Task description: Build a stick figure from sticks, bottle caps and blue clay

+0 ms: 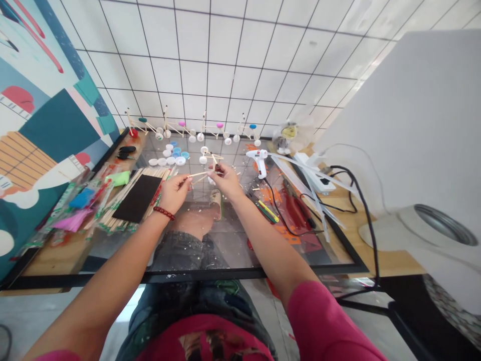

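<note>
left fingers (183, 181): pinching craft stick (197, 175) | right fingers (216, 171): pinching stick frame (214, 160)

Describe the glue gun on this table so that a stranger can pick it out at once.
On the black-framed glass table top, find the person's right hand. Just beyond it and to the right lies the white hot glue gun, its nozzle pointing left. It is the only tool there with a thin black cord trailing from its handle.
</note>
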`<state>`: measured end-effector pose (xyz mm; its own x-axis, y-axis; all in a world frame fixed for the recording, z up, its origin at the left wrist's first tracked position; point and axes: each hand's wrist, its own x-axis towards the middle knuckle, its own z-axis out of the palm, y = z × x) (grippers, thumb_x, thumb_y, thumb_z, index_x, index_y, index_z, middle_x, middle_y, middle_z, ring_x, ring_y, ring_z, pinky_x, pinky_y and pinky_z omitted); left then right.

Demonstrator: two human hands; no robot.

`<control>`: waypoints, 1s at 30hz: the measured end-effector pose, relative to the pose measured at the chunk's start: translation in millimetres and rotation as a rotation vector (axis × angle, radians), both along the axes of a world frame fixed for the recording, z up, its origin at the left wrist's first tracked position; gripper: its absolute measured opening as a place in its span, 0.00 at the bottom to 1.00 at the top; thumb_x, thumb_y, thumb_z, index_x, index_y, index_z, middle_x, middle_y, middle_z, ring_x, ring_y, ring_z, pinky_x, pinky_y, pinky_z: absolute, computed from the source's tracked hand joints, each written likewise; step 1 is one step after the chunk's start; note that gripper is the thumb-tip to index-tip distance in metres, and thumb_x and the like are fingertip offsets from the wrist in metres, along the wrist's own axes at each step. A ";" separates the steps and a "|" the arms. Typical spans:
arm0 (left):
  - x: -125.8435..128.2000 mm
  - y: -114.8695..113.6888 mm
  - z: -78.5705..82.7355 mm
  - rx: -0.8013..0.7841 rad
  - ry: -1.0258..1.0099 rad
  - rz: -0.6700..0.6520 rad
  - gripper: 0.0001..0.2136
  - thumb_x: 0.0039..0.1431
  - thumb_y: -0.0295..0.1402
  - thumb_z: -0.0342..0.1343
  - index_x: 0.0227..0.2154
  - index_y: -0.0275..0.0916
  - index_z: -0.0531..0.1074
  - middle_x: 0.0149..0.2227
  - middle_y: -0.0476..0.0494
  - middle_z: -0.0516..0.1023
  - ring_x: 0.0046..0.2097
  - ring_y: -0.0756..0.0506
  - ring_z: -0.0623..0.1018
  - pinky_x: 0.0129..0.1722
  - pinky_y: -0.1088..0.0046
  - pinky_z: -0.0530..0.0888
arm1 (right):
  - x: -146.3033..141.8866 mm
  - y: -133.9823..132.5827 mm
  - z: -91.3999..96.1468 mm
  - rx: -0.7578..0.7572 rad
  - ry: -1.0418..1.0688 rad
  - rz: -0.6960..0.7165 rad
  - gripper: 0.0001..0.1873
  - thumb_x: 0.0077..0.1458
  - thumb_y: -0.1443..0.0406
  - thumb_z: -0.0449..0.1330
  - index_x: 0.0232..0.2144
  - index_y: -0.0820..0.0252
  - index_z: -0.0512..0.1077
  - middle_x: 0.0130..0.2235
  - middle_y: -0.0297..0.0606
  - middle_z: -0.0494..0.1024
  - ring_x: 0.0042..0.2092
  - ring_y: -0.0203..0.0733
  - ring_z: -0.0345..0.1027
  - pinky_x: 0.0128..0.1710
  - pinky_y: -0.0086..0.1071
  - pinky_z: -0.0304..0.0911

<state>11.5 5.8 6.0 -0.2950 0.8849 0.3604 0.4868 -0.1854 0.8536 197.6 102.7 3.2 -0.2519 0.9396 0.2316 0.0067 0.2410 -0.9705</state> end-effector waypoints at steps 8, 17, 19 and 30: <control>-4.4 4.7 -1.9 -0.123 -0.180 -0.027 0.09 0.62 0.39 0.64 0.37 0.39 0.85 0.26 0.46 0.82 0.28 0.44 0.80 0.30 0.69 0.79 | -2.6 0.1 -1.6 0.013 -0.043 -0.023 0.10 0.55 0.66 0.71 0.42 0.58 0.82 0.48 0.40 0.87 0.49 0.43 0.79 0.52 0.36 0.73; -6.8 9.0 -6.8 -0.163 -0.265 0.002 0.07 0.60 0.36 0.66 0.34 0.38 0.85 0.29 0.42 0.85 0.30 0.43 0.83 0.34 0.64 0.83 | -1.4 -4.1 1.4 0.065 -0.099 -0.049 0.10 0.56 0.68 0.71 0.42 0.57 0.82 0.53 0.42 0.87 0.54 0.45 0.78 0.55 0.38 0.71; -6.3 9.6 -6.4 -0.149 -0.276 0.008 0.07 0.58 0.36 0.67 0.34 0.39 0.85 0.31 0.42 0.86 0.30 0.43 0.83 0.32 0.66 0.83 | -0.5 -5.1 1.3 0.089 -0.110 -0.062 0.12 0.55 0.67 0.72 0.43 0.56 0.82 0.56 0.42 0.86 0.57 0.46 0.77 0.57 0.40 0.72; -2.2 3.0 1.2 -0.100 -0.335 -0.046 0.16 0.55 0.45 0.71 0.40 0.38 0.88 0.35 0.42 0.87 0.31 0.47 0.82 0.27 0.74 0.78 | 1.6 -6.7 5.6 0.112 -0.137 -0.042 0.09 0.55 0.65 0.73 0.40 0.56 0.81 0.55 0.41 0.86 0.59 0.49 0.77 0.63 0.45 0.69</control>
<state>9.2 8.7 7.3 -0.3412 0.9261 0.1609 0.1695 -0.1078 0.9796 199.1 96.0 8.8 -0.2494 0.9202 0.3017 0.1492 0.3444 -0.9269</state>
